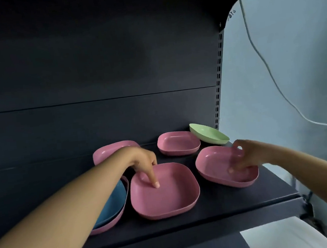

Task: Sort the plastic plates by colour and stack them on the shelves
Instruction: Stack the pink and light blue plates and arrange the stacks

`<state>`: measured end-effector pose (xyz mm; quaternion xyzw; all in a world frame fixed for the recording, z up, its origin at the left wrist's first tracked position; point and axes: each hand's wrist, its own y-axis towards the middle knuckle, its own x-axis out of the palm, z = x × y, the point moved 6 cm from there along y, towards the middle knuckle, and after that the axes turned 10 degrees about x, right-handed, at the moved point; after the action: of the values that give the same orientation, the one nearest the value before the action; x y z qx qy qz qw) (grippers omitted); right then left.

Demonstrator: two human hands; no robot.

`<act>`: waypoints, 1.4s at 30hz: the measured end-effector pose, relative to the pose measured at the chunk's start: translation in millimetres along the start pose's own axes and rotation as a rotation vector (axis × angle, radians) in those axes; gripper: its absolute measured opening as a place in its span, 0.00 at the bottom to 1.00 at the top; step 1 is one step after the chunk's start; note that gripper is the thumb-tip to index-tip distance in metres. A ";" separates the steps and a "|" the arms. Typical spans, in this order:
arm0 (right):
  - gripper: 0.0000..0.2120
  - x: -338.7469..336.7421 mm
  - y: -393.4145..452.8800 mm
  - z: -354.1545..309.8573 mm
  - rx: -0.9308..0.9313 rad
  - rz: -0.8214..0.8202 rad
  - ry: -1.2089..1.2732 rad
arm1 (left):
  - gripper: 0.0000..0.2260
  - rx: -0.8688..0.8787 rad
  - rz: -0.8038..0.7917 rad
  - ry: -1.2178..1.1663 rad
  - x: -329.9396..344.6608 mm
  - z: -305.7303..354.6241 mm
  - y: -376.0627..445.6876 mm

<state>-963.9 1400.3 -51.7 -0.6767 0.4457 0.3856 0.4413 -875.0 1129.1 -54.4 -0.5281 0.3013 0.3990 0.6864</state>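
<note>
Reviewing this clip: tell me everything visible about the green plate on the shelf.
The green plate is pale green, looks like matte plastic, shallow with rounded corners and a raised rim. It sits at the back right of the dark shelf, close to the slotted upright, and is tilted rather than flat, its left edge raised beside the back pink plate; whether it rests on that plate's rim is unclear. It looks empty. Neither hand touches it.

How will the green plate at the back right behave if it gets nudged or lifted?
The green plate sits tilted, one edge seemingly propped on the neighbouring pink plate, so a nudge would probably drop it flat or slide it. It looks like thin, stiff plastic, likely light and rigid. Its smooth finish on the smooth dark shelf suggests easy sliding.
</note>
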 end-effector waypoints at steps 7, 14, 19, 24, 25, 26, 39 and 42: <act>0.38 7.9 19.9 18.4 0.023 -0.216 0.303 | 0.11 -0.027 0.083 -0.180 2.3 9.1 -15.4; 0.29 -19.2 11.6 11.6 0.008 -0.235 0.579 | 0.08 0.016 0.408 -0.486 -15.5 13.7 -47.5; 0.23 -39.3 -2.5 -15.4 -0.064 -0.182 0.732 | 0.05 -0.025 0.706 -0.701 -30.6 -4.5 -95.6; 0.20 -39.7 -29.6 -69.7 -0.170 -0.178 0.827 | 0.10 -0.099 0.992 -0.883 -23.0 -50.7 -156.3; 0.18 -38.5 -37.2 -84.6 -0.194 -0.176 0.845 | 0.10 -0.107 1.033 -0.921 -18.8 -60.8 -170.1; 0.17 -36.9 -44.0 -99.9 -0.214 -0.172 0.858 | 0.11 -0.113 1.075 -0.956 -15.2 -72.1 -183.6; 0.13 50.2 -165.7 -349.6 -0.413 -0.062 0.882 | 0.08 -0.259 1.563 -1.135 53.1 -239.7 -402.5; 0.12 73.6 -205.8 -406.5 -0.432 -0.017 0.943 | 0.07 -0.252 1.649 -1.173 72.4 -280.6 -453.6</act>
<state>-695.0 1042.3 60.3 -0.8561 0.5009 0.1186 0.0458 -443.8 818.7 31.9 0.0542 0.1432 0.9723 0.1766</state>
